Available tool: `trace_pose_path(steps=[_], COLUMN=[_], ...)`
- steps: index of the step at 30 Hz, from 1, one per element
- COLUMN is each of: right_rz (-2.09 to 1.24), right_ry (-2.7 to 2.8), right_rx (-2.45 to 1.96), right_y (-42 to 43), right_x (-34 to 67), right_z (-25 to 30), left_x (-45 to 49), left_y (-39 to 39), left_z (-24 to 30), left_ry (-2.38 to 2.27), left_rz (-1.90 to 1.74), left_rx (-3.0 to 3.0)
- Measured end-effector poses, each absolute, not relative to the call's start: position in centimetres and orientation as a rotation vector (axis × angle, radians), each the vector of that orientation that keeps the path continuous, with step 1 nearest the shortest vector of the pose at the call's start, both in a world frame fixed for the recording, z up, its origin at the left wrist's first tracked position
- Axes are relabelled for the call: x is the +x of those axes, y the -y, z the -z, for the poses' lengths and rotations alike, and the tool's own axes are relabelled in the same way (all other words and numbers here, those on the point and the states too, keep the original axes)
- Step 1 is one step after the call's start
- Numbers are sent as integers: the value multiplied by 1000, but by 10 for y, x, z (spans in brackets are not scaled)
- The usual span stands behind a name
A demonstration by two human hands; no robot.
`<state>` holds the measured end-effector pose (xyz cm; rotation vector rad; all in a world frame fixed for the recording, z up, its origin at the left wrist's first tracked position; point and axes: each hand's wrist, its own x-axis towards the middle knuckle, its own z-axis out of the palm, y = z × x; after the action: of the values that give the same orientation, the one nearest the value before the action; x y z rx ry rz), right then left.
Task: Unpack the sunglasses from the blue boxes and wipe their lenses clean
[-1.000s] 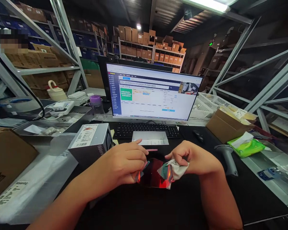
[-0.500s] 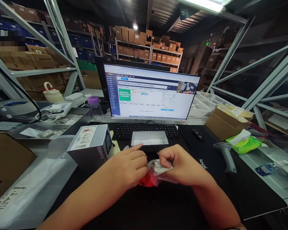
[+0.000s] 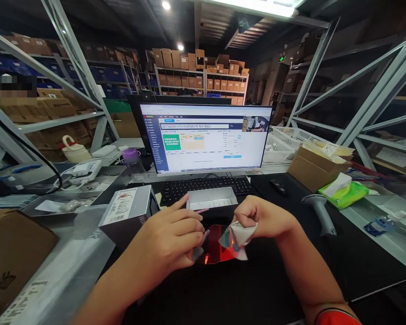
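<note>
A shiny red-tinted lens [image 3: 216, 246], with pale grey pieces at its left end, is held up over the black desk mat. My left hand [image 3: 171, 234] is closed on that left end, its index finger stretched toward the keyboard; the thumb is partly hidden. My right hand [image 3: 260, 219] is closed on a grey-white cleaning cloth [image 3: 245, 232] with a zigzag edge, which lies against the right part of the lens. Just beyond my hands sits an open white box tray [image 3: 211, 198]. A grey printed box [image 3: 130, 210] stands left of my left hand.
A keyboard [image 3: 176, 189] and monitor [image 3: 206, 149] stand ahead. At the right are a mouse [image 3: 278, 188], a barcode scanner [image 3: 320, 214], a tissue pack [image 3: 345, 192] and a cardboard box [image 3: 311, 169]. On the left lie a plastic bag [image 3: 77, 257] and another cardboard box [image 3: 13, 253].
My hands have moved apart, so more of the red lens shows between them. The right hand with the cloth has shifted right, and the left hand has shifted left. The view has tilted slightly up.
</note>
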<state>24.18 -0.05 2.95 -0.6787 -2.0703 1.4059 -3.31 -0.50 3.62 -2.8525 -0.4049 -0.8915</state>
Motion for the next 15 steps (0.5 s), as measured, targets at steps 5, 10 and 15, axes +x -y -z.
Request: trace_pose_path(steps=[5, 10, 15], right_rz=[-1375, -1222, -1328], right_ry=[2096, 2087, 2074], right_rx=[-662, -853, -899], right_y=[2, 11, 13], right_x=[238, 207, 215], right_z=[-30, -29, -33], left_x=[-25, -12, -12], left_y=[6, -1, 3], left_z=[-35, -11, -15], left_ry=[366, 234, 336], left_rz=[894, 815, 858], left_rx=[-2864, -2871, -2806])
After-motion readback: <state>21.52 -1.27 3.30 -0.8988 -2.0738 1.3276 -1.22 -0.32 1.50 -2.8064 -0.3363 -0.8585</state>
